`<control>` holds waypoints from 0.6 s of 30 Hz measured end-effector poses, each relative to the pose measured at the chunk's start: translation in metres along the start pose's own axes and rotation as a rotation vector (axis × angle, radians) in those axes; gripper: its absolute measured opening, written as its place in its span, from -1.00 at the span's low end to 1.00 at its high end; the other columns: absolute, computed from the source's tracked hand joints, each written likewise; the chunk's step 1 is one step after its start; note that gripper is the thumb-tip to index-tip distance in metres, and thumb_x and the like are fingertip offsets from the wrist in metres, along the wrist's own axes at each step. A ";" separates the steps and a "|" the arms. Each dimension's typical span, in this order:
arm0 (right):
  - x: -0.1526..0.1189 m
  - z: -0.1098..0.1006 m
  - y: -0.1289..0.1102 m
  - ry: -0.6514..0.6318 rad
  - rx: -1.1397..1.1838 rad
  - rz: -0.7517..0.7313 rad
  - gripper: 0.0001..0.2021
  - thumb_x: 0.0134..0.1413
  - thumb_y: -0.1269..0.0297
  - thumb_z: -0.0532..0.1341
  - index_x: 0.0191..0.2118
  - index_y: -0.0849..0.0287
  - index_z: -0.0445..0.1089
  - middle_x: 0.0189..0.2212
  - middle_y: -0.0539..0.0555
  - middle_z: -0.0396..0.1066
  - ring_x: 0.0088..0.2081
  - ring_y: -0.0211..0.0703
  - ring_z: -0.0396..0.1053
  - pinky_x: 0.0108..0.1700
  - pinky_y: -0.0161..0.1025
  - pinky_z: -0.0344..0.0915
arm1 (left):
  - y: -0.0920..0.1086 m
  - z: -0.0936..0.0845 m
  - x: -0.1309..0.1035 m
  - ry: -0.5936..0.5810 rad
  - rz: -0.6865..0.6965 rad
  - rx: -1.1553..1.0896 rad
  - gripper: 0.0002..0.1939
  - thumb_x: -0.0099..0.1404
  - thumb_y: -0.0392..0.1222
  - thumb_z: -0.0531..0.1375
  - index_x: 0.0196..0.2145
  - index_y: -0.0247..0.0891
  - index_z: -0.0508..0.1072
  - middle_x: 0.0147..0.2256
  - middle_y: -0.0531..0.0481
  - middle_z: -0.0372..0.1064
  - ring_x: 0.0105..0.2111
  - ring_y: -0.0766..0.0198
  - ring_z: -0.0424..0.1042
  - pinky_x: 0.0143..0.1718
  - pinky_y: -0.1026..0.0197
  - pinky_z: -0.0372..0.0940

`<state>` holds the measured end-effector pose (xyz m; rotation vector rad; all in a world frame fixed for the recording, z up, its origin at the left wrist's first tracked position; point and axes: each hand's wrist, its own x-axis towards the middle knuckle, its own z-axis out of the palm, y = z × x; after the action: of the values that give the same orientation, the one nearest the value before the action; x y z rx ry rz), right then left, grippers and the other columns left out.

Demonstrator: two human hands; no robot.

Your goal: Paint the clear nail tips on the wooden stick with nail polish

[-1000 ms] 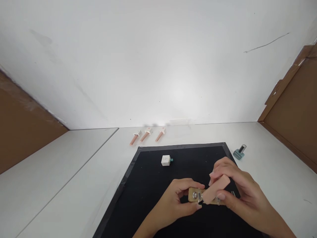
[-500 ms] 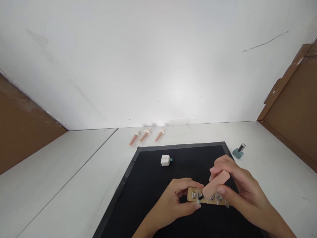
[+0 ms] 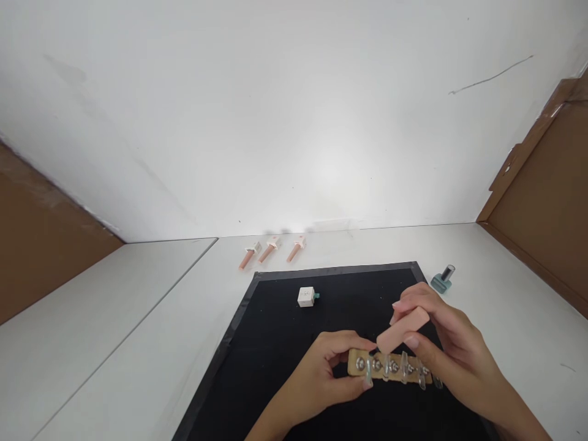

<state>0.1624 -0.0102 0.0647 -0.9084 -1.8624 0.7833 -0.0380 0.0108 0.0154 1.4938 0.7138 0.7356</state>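
My left hand (image 3: 333, 369) grips the left end of a tan strip (image 3: 353, 362) between thumb and fingers. Metal studs and several clear false nail tips (image 3: 404, 366) line the strip; the leftmost tip (image 3: 369, 370) looks faintly shiny and greenish, by my left thumb. Pinched in my right hand (image 3: 452, 346) is a pink nail polish brush (image 3: 403, 331), its handle slanting down-left over the strip. The dark bristle end shows just above the strip, near my left fingertips; whether it touches anything I cannot tell.
A white square bottle (image 3: 305, 297) with a teal neck lies on the black mat (image 3: 275, 343). Behind the mat lie three pink-capped polish bottles (image 3: 249, 256). A teal bottle with a dark cap (image 3: 441, 283) is at the right. White wall and brown cardboard sides enclose the table.
My right hand has lifted the brush slightly up, off the leftmost nail tip, uncovering more of the strip and its tips. The left hand stays nearly still.
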 end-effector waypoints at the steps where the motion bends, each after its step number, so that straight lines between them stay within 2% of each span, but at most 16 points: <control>1: 0.001 0.000 0.000 0.001 0.015 -0.009 -0.75 0.20 0.41 0.10 -0.06 -0.08 0.25 -0.32 0.00 0.26 -0.26 -0.17 0.25 -0.24 -0.29 0.32 | 0.000 0.000 0.000 -0.004 -0.004 0.003 -0.75 0.02 -0.29 0.27 -0.27 -0.31 0.55 -0.50 0.11 0.16 -0.52 0.41 0.15 -0.46 0.33 0.17; 5: 0.003 -0.001 -0.005 -0.063 0.056 -0.033 -0.77 0.19 0.40 0.12 -0.09 -0.08 0.25 -0.38 -0.01 0.24 -0.30 -0.16 0.22 -0.37 -0.33 0.31 | 0.002 0.000 0.003 -0.006 -0.029 0.005 -0.74 0.02 -0.29 0.27 -0.26 -0.29 0.55 -0.48 0.10 0.21 -0.52 0.41 0.16 -0.45 0.33 0.17; 9: 0.004 -0.001 -0.006 -0.093 0.016 0.015 -0.77 0.18 0.39 0.14 -0.09 -0.10 0.26 -0.37 0.00 0.24 -0.35 -0.16 0.21 -0.43 -0.32 0.30 | 0.004 0.002 0.003 -0.016 -0.020 0.005 -0.76 0.03 -0.30 0.26 -0.28 -0.28 0.55 -0.50 0.11 0.20 -0.52 0.40 0.16 -0.45 0.33 0.16; 15: 0.001 -0.001 0.000 0.003 -0.045 0.002 -0.73 0.17 0.45 0.11 -0.08 -0.07 0.25 -0.36 -0.01 0.30 -0.29 -0.16 0.25 -0.27 -0.27 0.32 | 0.004 0.002 0.002 -0.005 -0.027 0.022 -0.88 0.00 -0.32 0.27 -0.42 -0.33 0.51 -0.54 0.15 0.13 -0.55 0.42 0.12 -0.49 0.35 0.14; 18: 0.001 -0.001 0.000 0.027 -0.018 -0.019 -0.73 0.17 0.45 0.12 -0.07 -0.06 0.26 -0.36 -0.01 0.31 -0.28 -0.17 0.26 -0.26 -0.28 0.32 | 0.004 0.001 0.001 -0.011 -0.021 0.034 -0.87 0.01 -0.31 0.26 -0.40 -0.32 0.51 -0.54 0.14 0.14 -0.54 0.42 0.13 -0.48 0.34 0.15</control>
<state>0.1627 -0.0093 0.0650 -0.9067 -1.8549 0.7401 -0.0369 0.0108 0.0191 1.5179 0.7361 0.7017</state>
